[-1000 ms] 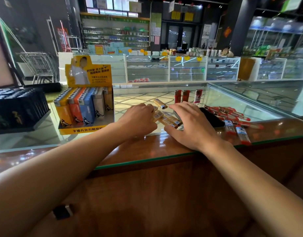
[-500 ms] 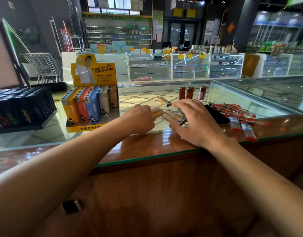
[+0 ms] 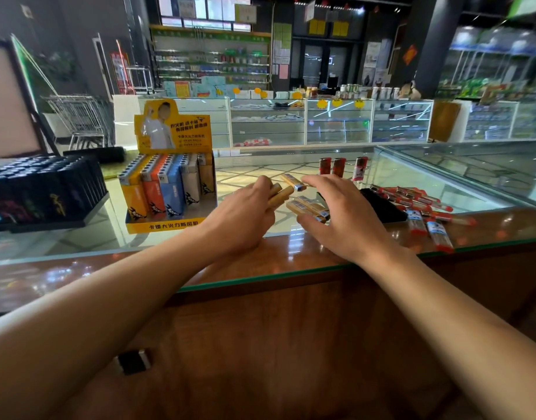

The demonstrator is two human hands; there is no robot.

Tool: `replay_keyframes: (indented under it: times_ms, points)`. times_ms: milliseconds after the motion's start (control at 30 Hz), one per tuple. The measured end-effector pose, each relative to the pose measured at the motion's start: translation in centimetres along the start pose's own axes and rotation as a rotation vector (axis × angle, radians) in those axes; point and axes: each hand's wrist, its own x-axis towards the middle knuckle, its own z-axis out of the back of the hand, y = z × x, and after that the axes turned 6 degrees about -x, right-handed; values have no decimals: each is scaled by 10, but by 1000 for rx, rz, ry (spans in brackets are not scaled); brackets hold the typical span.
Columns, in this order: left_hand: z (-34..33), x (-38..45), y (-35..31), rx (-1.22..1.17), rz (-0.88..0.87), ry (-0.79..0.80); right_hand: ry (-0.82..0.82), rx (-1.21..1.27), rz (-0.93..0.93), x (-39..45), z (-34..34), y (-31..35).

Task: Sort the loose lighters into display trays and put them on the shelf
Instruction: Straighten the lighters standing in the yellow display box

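Note:
My left hand [image 3: 245,212] is closed around tan lighters [image 3: 280,195] whose ends stick out to the right. My right hand [image 3: 342,216] hovers spread over more tan lighters [image 3: 307,207] lying flat on the glass counter; its thumb touches their near end. One tan lighter [image 3: 294,181] lies just beyond the fingertips. A yellow display tray [image 3: 166,227] with orange, red, blue, white and tan lighters stands to the left. Loose red lighters [image 3: 424,207] lie at the right, and three red lighters [image 3: 341,168] stand upright behind.
A black tray of dark lighters [image 3: 45,192] stands at far left. A flat black object [image 3: 382,204] lies under my right hand's far side. The glass counter [image 3: 79,237] has a wooden front edge [image 3: 291,256]. Glass showcases [image 3: 321,122] fill the background.
My left hand has lifted slightly with the tan lighters in it. My right hand has opened and spread over the remaining tan lighters.

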Motion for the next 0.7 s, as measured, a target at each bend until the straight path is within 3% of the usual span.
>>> replay_keyframes:
  times_ms: [167,367,533,700]
  points:
    - [12,-11,2,-138,25,35,-121,115,167,13,-4,26]
    - [33,-27,11,-399,166,34,-196,201,125,27,-7,43]
    - [46,-40,24,-763,348,-11,-201,503,-209,27,-8,44]
    - [48,-41,23,-986,418,-275,-106,760,-363,28,-20,59]
